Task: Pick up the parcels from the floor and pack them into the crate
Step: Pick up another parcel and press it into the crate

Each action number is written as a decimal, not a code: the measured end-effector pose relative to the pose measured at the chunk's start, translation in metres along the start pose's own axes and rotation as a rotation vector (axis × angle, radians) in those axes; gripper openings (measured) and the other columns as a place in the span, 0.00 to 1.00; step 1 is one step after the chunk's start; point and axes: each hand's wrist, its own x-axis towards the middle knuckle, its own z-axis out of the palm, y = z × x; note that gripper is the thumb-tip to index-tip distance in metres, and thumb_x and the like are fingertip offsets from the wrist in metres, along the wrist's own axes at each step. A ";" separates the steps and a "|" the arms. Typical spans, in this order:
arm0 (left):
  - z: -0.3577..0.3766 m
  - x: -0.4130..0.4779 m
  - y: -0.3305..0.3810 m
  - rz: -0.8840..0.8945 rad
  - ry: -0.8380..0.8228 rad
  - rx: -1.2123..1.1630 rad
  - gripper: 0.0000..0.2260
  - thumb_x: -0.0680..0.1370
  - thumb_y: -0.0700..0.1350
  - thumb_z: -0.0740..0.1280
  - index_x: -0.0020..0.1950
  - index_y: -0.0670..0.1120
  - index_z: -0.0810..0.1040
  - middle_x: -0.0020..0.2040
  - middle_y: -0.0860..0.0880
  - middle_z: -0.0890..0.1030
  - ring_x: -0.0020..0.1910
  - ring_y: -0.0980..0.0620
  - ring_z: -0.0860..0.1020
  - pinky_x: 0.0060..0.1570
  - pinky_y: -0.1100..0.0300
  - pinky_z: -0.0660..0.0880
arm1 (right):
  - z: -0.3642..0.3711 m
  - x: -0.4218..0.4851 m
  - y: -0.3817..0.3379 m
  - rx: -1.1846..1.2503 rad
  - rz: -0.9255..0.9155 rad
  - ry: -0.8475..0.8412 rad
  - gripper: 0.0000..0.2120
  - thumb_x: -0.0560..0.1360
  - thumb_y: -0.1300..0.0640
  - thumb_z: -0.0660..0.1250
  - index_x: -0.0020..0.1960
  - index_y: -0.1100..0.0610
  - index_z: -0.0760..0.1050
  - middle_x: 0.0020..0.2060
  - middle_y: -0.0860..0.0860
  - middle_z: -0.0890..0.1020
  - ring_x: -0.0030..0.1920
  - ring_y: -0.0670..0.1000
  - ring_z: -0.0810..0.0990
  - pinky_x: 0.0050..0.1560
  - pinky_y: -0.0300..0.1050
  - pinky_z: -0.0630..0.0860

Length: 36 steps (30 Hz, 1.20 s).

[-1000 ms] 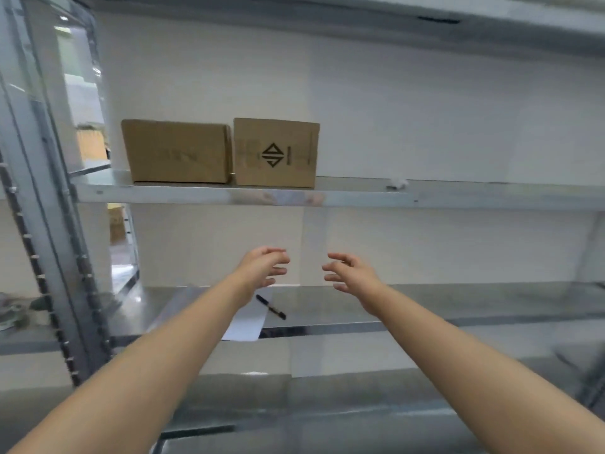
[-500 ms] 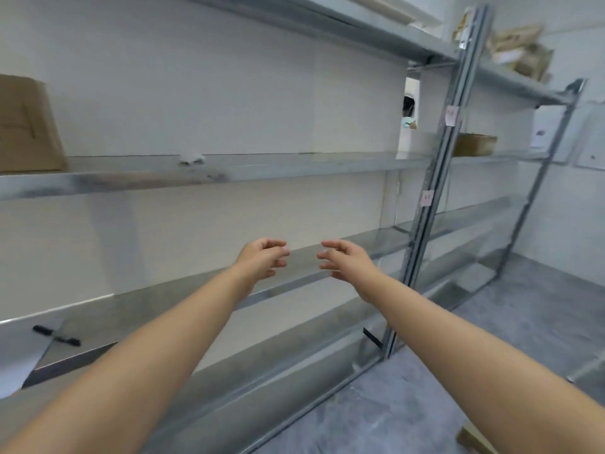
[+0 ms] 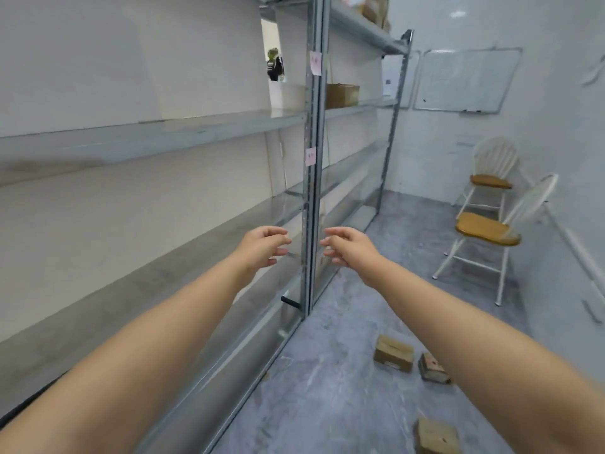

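Observation:
Three brown cardboard parcels lie on the grey floor at the lower right: one parcel nearest the shelving, a second parcel partly behind my right forearm, and a third parcel at the bottom edge. My left hand and my right hand are stretched out in front of me at mid height, well above the parcels, fingers loosely curled and holding nothing. No crate is in view.
Metal shelving runs along the left wall, with a cardboard box on a far shelf. Two white chairs with wooden seats stand at the right wall below a whiteboard. Open floor lies between shelving and chairs.
My view has swung right, from the shelf with two boxes to the aisle, the chairs and the parcels on the floor. Both hands stay outstretched and hold nothing.

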 end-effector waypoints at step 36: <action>0.387 0.301 0.041 -0.057 -0.598 0.080 0.10 0.77 0.43 0.66 0.58 0.47 0.77 0.51 0.50 0.81 0.50 0.51 0.80 0.50 0.57 0.73 | -0.355 0.176 0.113 0.068 0.265 0.618 0.09 0.76 0.57 0.64 0.55 0.52 0.75 0.52 0.52 0.82 0.48 0.50 0.81 0.53 0.45 0.75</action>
